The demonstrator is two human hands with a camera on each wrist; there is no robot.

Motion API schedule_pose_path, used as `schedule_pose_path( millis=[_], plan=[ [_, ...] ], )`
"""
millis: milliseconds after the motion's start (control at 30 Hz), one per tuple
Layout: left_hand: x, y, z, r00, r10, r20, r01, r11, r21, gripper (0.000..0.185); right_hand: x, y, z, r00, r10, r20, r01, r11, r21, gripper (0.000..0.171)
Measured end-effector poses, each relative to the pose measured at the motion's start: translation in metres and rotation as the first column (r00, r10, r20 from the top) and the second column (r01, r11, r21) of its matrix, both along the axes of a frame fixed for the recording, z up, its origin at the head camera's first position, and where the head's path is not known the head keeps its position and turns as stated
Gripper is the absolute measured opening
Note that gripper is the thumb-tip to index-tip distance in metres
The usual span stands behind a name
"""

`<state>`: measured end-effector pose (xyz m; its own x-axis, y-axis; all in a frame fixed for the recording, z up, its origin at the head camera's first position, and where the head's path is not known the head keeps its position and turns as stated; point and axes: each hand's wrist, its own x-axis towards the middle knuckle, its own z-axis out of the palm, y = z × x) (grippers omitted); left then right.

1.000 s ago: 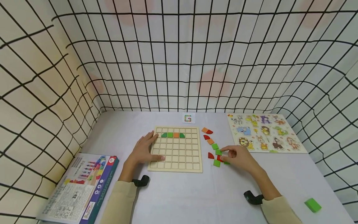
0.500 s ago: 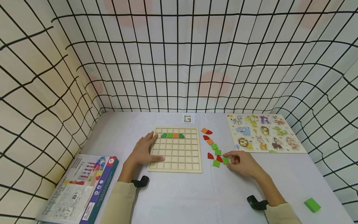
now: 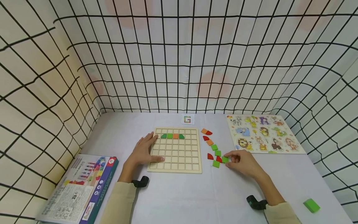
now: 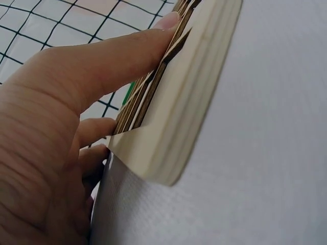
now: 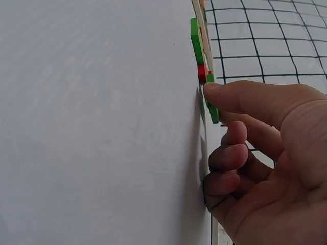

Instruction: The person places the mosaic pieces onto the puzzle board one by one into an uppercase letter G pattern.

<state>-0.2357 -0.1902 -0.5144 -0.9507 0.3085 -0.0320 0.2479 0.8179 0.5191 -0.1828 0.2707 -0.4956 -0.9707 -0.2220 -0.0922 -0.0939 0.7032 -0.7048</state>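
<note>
My left hand (image 3: 143,150) rests on the left side of a wooden grid board (image 3: 176,168), its thumb (image 4: 117,61) across the cells and its other fingers at the edge. One row near the top of the board holds two dark green rounded pieces, a green square and an orange square (image 3: 175,136). To the right of the board, my right hand (image 3: 242,161) pinches a green square tile (image 3: 225,159) between thumb and index finger. In the right wrist view the thumb covers part of this tile (image 5: 213,113); the remaining fingers are curled.
Loose red, orange and green tiles (image 3: 214,147) lie in a crooked line beside the board. A small card (image 3: 188,119) with a coloured G pattern sits behind it. An animal puzzle board (image 3: 265,133), a green block (image 3: 311,205) and a printed box (image 3: 81,186) flank the workspace.
My right hand has drawn back to the right from over the loose tiles, then moved slightly left and taken the rightmost green square tile. The left hand has stayed on the board.
</note>
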Motion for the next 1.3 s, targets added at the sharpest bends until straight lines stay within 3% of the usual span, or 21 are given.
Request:
schedule_pose_path(
  millis=[367, 867, 1300],
  plan=[
    [0.000, 0.001, 0.001, 1.000, 0.007, 0.009, -0.007, 1.000, 0.010, 0.117, -0.015, -0.019, 0.005, 0.997, -0.013, -0.075, 0.013, 1.000, -0.003, 0.024],
    [-0.003, 0.001, -0.003, 1.000, 0.000, 0.003, 0.000, 1.000, -0.012, 0.118, -0.047, -0.087, 0.011, 0.996, 0.059, -0.072, -0.064, 0.996, -0.062, 0.027],
    [-0.002, 0.001, -0.002, 1.000, 0.004, 0.013, -0.004, 1.000, 0.002, 0.118, -0.061, -0.138, 0.015, 0.986, 0.144, -0.088, -0.152, 0.984, -0.093, 0.029]
  ],
)
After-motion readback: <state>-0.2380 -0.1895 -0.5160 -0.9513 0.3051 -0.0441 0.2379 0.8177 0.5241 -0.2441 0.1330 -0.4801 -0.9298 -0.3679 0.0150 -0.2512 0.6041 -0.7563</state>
